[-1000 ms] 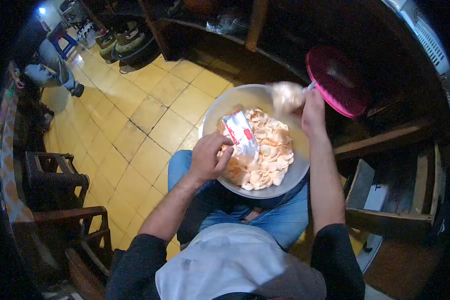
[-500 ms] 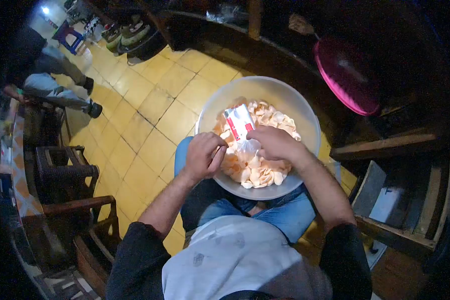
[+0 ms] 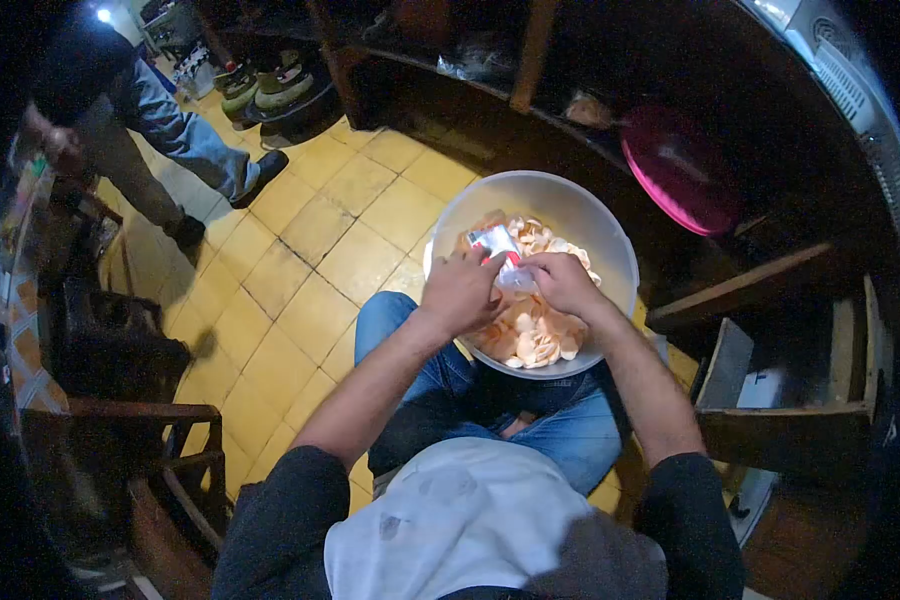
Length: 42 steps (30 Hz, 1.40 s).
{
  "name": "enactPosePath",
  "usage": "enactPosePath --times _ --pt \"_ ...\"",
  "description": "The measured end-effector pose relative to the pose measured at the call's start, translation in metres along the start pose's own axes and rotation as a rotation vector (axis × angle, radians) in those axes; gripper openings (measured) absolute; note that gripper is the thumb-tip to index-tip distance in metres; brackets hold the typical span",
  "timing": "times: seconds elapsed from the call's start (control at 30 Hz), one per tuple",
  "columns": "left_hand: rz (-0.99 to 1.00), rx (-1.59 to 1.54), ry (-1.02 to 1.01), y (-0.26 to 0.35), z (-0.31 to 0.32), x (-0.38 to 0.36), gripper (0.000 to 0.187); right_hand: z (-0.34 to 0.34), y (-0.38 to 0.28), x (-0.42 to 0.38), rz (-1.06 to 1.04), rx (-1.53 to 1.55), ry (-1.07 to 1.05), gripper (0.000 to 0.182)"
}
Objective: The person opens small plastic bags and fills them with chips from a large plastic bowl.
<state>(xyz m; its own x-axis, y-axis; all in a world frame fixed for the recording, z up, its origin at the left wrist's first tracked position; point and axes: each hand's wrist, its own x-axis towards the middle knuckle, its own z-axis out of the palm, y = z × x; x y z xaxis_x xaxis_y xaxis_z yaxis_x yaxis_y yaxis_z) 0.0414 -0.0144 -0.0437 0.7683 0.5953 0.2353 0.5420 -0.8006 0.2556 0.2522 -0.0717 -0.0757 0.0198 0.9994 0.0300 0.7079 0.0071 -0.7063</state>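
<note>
A large pale plastic basin (image 3: 615,215) sits at my lap, holding many peach-coloured crackers (image 3: 540,345). Over the crackers lies a clear plastic packet with a white-and-red label (image 3: 498,238), partly covered by my hands. My left hand (image 3: 462,288) is curled over the packet's near left side, fingers bent onto it and their tips partly hidden. From the right, my right hand (image 3: 566,284) pinches the clear plastic at the packet's near end, thumb and fingers closed together. The two hands are close to each other above the basin.
A person's legs (image 3: 195,140) stand on the yellow tiled floor (image 3: 310,310) at the upper left. Dark wooden furniture (image 3: 120,410) borders the left. To the right are a round pink lid-like object (image 3: 680,170) and a wooden frame (image 3: 790,410).
My left hand has moved right and forward onto the packet. My right hand stays at the packet's near end. The other person has stepped closer, and my view has shifted a little.
</note>
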Motion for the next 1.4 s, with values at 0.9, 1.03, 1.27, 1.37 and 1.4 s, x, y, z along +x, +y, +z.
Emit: enactPosePath --times 0.9,1.03,1.27,1.37,1.4 --pt "-0.448 -1.942 -0.404 0.048 0.007 -0.014 0.036 -0.053 -0.026 -0.076 -0.025 1.550 0.944 0.020" --pt "-0.493 -1.848 -0.253 0.055 0.005 -0.012 0.021 -0.053 -0.026 -0.084 -0.009 1.547 0.921 0.024" --pt "-0.348 -1.311 0.071 0.034 0.023 -0.009 0.027 -0.034 -0.031 -0.100 -0.010 0.359 1.283 0.023" --pt "-0.219 -1.090 0.149 0.040 0.023 -0.020 0.031 -0.031 -0.087 -0.112 0.031 0.206 0.676 0.028" --pt "-0.219 -1.087 0.119 0.044 0.024 -0.024 0.034 -0.026 -0.101 -0.108 -0.045 0.159 0.511 0.033"
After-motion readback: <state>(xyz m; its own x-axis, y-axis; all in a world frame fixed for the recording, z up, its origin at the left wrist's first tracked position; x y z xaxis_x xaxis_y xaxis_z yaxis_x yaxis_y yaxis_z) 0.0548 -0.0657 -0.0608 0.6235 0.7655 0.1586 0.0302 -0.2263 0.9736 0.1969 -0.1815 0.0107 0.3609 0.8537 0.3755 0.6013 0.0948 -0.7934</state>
